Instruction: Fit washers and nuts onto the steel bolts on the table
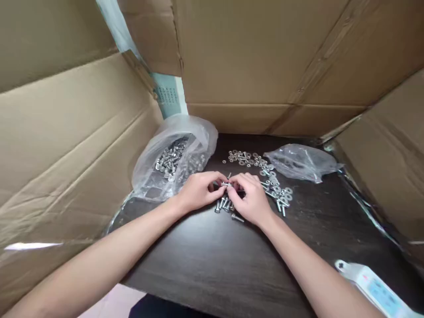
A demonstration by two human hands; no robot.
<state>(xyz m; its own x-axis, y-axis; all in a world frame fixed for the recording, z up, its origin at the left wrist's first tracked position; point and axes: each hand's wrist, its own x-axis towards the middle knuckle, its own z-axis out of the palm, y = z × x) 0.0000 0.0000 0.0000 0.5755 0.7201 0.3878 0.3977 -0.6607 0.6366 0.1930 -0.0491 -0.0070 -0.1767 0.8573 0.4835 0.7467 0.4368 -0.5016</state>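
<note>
Both hands meet over the middle of the dark table, fingertips almost touching. A small silver bolt [226, 184] lies level between them. My left hand [201, 191] pinches one end of it with thumb and forefinger. At the other end, the thumb and fingers of my right hand [248, 194] close on the bolt too; whether a nut or washer sits there is too small to tell. Just below the fingers several loose bolts [225, 204] lie close together, and one more bolt [237, 217] rests nearer to me, under the right hand.
An open clear plastic bag [145, 172] full of bolts stands at the back left. Washers and nuts [243, 157] spread behind my right hand, with more bolts [281, 205] to its right. A flattened plastic bag [303, 161], a white power strip [374, 285] and cardboard walls [251, 57] surround the table [205, 265].
</note>
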